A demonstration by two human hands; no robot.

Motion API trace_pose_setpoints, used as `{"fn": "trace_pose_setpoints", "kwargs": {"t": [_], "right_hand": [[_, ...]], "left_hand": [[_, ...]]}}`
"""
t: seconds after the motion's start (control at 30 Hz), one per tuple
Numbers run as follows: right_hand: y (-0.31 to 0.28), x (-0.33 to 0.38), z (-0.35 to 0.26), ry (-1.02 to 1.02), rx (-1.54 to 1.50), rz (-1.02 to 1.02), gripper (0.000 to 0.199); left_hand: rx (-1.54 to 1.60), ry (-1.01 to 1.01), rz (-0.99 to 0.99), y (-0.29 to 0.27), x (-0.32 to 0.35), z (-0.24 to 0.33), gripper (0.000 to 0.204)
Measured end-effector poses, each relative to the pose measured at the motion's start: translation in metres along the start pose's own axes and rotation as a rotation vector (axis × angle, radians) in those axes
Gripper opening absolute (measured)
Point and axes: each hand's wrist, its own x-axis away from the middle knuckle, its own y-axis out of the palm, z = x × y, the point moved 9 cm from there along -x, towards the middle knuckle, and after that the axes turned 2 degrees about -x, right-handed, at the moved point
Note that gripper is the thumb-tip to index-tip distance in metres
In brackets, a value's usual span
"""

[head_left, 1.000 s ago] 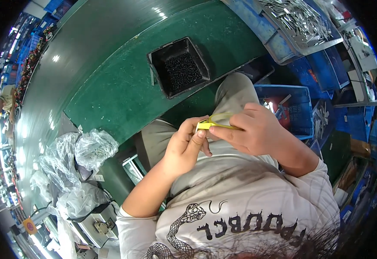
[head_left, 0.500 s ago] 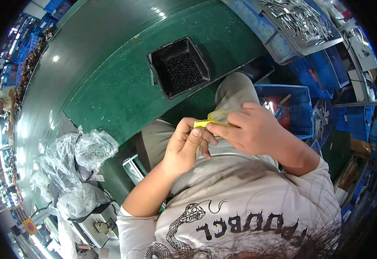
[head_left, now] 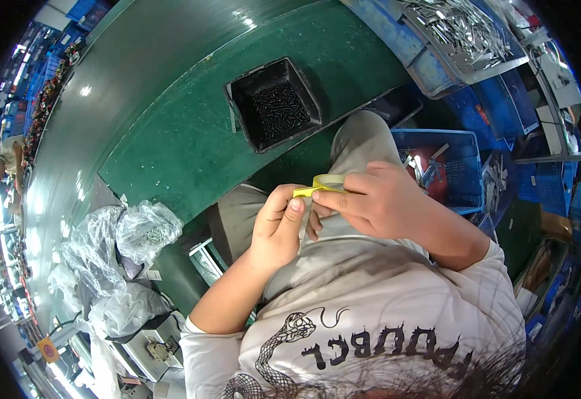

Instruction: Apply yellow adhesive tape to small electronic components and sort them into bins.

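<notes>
Over my lap, my right hand (head_left: 385, 201) is closed on a roll of yellow tape (head_left: 331, 179), whose ring shows edge-on beyond the fingers. A short flat yellow strip (head_left: 303, 192) reaches from the roll to my left hand (head_left: 278, 225). The left thumb and forefinger pinch the strip's end, and the right forefinger lies along it. Whether anything thin sits under the tape, I cannot tell. On the green table ahead stands a black bin (head_left: 275, 105) with many small black parts in its bottom.
A blue crate (head_left: 447, 40) heaped with metal strips stands at the far right. Nearer, another blue crate (head_left: 480, 169) holds metal pieces beside my knee. Clear plastic bags (head_left: 145, 229) lie on the left. The green table (head_left: 171, 153) has its edge just before my knees.
Both hands have shifted slightly left with the tape. The roll's ring has turned a little and shows a narrower opening. The bin and crates stay in place.
</notes>
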Motion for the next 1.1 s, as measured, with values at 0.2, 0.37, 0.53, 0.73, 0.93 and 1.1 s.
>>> {"fn": "trace_pose_setpoints", "kwargs": {"t": [0.2,0.37,0.53,0.73,0.93,1.1], "right_hand": [[0.010,-0.004,0.006,0.021,0.032,0.000,0.048],[0.009,-0.024,0.005,-0.107,0.216,-0.013,0.045],[0.002,-0.065,0.014,-0.223,0.488,-0.073,0.040],[0.020,-0.105,0.042,-0.109,0.673,-0.152,0.047],[0.049,-0.123,0.049,-0.050,0.728,-0.223,0.044],[0.062,-0.133,0.054,0.004,0.721,-0.273,0.043]], "left_hand": [[0.051,-0.153,0.245,-0.019,0.000,-0.011,0.016],[0.075,-0.175,0.435,-0.040,-0.012,0.006,0.009],[-0.295,-0.003,0.588,-0.078,-0.041,0.045,0.015],[-0.741,-0.008,0.658,-0.110,-0.075,0.080,0.022],[-0.894,-0.018,0.687,-0.125,-0.091,0.081,0.027],[-0.951,-0.008,0.683,-0.136,-0.103,0.076,0.029]]}}
